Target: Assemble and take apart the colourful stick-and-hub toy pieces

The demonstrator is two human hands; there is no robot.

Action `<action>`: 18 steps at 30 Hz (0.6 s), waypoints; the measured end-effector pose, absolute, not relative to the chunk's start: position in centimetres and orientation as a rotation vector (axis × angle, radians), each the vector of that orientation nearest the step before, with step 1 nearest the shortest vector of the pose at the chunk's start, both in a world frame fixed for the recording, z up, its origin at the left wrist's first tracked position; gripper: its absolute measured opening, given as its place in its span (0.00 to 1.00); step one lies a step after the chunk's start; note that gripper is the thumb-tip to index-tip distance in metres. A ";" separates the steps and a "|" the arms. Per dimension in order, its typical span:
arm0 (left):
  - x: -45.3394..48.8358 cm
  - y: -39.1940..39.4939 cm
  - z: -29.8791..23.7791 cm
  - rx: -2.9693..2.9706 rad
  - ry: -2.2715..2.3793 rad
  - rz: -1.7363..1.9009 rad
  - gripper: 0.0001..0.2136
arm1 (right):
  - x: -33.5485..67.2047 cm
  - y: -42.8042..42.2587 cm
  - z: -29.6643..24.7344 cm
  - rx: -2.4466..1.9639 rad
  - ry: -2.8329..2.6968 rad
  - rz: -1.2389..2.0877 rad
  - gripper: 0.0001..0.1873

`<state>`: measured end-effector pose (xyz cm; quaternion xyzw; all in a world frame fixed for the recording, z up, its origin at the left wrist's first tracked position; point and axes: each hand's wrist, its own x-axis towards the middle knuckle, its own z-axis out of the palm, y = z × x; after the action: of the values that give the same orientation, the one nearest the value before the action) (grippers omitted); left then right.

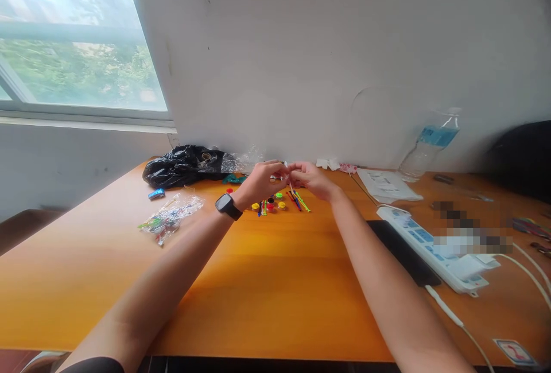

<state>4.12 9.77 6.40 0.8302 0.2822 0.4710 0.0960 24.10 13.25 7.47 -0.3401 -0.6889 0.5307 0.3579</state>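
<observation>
My left hand [262, 182], with a black watch [228, 206] on its wrist, meets my right hand [313, 180] above the far part of the table. The fingertips of both are pinched close together on something small and pale that I cannot make out. Just below them lie small round pieces, among them a yellow piece [281, 206], a green piece [279, 195] and a red piece [229, 190]. Thin coloured sticks [303, 201] lie under my right hand, and more sticks [262, 209] rest below my left.
To the left are a clear plastic bag [172, 215] of small parts, a blue packet [156, 194] and a black plastic bag [178, 166]. On the right, a power strip [430, 247] with cables lies beside a black tablet-like slab [400, 252]. Behind stands a clear bottle [424, 152].
</observation>
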 end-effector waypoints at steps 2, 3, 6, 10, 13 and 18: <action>4.2 9.9 6.2 2.444 0.821 1.390 0.06 | 24.0 13.1 7.3 -0.861 -1.844 1.360 0.10; 4.2 10.0 6.1 2.438 0.819 1.386 0.06 | 24.0 13.1 7.3 -0.862 -1.877 1.352 0.09; 4.3 10.1 5.7 2.445 0.831 1.362 0.06 | 24.1 13.1 6.8 -0.894 -1.963 1.348 0.09; 4.7 10.1 5.1 2.449 0.860 1.336 0.04 | 24.4 13.6 5.8 -0.914 -2.012 1.383 0.14; 4.9 10.0 4.7 2.416 0.868 1.335 0.05 | 24.6 14.0 5.3 -0.930 -1.971 1.433 0.17; 5.0 10.0 4.6 2.418 0.855 1.333 0.06 | 24.6 14.1 5.1 -0.933 -1.883 1.510 0.21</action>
<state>4.97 10.02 4.56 0.8300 0.2936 0.4574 0.1252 24.56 14.09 5.11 -0.3466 -0.7001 0.5613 0.2734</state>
